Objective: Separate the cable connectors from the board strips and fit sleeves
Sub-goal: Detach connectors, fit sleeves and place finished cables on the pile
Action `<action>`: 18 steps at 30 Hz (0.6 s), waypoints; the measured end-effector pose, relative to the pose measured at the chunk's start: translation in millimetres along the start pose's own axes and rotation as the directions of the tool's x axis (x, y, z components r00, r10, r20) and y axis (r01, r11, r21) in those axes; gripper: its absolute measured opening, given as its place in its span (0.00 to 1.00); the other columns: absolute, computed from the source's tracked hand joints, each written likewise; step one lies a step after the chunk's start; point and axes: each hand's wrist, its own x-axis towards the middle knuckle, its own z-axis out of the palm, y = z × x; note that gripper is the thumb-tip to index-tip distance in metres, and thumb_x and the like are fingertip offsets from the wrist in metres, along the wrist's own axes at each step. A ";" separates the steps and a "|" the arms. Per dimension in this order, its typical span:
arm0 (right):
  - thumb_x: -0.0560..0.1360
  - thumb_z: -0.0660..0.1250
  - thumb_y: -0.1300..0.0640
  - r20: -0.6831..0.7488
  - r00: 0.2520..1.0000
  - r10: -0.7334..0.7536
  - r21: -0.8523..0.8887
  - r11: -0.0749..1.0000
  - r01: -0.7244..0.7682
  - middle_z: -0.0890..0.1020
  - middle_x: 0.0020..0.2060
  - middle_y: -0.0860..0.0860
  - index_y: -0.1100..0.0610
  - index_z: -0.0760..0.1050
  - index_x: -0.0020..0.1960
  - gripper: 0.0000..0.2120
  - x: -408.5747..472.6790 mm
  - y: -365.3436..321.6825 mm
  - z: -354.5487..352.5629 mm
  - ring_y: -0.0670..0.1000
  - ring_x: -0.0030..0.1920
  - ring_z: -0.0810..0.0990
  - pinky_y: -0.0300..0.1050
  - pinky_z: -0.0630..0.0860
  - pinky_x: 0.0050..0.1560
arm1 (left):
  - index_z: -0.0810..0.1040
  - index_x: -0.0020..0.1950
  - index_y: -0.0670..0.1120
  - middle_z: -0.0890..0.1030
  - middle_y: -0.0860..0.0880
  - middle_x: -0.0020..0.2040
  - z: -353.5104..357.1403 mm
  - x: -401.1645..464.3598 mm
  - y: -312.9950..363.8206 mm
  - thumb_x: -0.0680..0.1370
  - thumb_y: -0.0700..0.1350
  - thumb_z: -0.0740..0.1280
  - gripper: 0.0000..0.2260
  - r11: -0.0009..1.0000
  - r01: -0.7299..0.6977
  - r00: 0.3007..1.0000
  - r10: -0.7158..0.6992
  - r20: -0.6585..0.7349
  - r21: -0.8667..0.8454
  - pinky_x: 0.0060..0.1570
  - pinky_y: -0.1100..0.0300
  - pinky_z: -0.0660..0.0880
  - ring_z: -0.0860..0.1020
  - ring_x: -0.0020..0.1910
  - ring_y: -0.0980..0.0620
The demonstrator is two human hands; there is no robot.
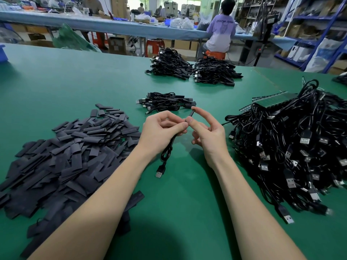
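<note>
I see both hands raised just above the middle of the green table (56, 76). My left hand (161, 128) pinches a black cable (170, 145) between thumb and fingertips, close to its upper end. The cable hangs from that pinch, loops once below the palm, and runs down toward the near edge; its USB plug (160, 172) lies on the table with the metal end facing the near edge, slightly left.

My right hand (208, 134) holds a short black sleeve (191, 113) between thumb and forefinger. The sleeve's long axis tilts from low-left, at the meeting fingertips, to high-right toward the far edge. Its lower end touches the left hand's fingertips; I cannot tell whether the cable end is already inside it.

Left half of the table: a broad heap of flat black sleeves (75, 152), reaching the near-left corner. Right side: a large tangle of black cables (293, 147) with many USB plugs, a green board strip (274, 100) lying on top at its far end. Just beyond the hands: a small bundle (167, 102) of cables, long axis left-right. At the far edge: two bigger bundles (193, 68) side by side.

Beyond the table, a person in a lilac shirt (221, 30) sits on an orange stool.
</note>
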 end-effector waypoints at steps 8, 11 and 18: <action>0.74 0.77 0.59 -0.061 0.998 -0.025 0.024 0.999 0.027 0.85 0.35 0.47 0.47 0.82 0.59 0.15 2.5 -0.8 2.5 0.43 0.26 0.66 0.35 0.66 0.27 | 0.82 0.46 0.44 0.86 0.42 0.42 -1.9 2.6 7.1 0.74 0.40 0.77 0.05 0.996 0.063 0.996 -0.067 0.063 0.069 0.44 0.58 0.80 0.85 0.40 0.50; 0.75 0.76 0.60 -0.150 0.987 -0.051 0.055 0.997 0.059 0.83 0.31 0.44 0.48 0.81 0.59 0.15 5.9 -1.4 4.2 0.43 0.25 0.64 0.34 0.64 0.25 | 0.81 0.50 0.59 0.85 0.55 0.50 -14.1 10.1 12.4 0.67 0.55 0.79 0.15 0.891 0.098 0.968 -0.189 0.165 0.443 0.50 0.56 0.79 0.85 0.45 0.52; 0.78 0.73 0.50 -0.227 0.973 -0.050 -0.117 0.993 0.024 0.87 0.42 0.45 0.44 0.72 0.66 0.19 10.5 0.1 -3.0 0.42 0.33 0.80 0.40 0.76 0.36 | 0.75 0.52 0.50 0.87 0.50 0.44 -36.5 23.7 37.5 0.74 0.40 0.75 0.12 0.861 0.080 0.987 -0.139 0.079 0.503 0.43 0.60 0.77 0.85 0.43 0.51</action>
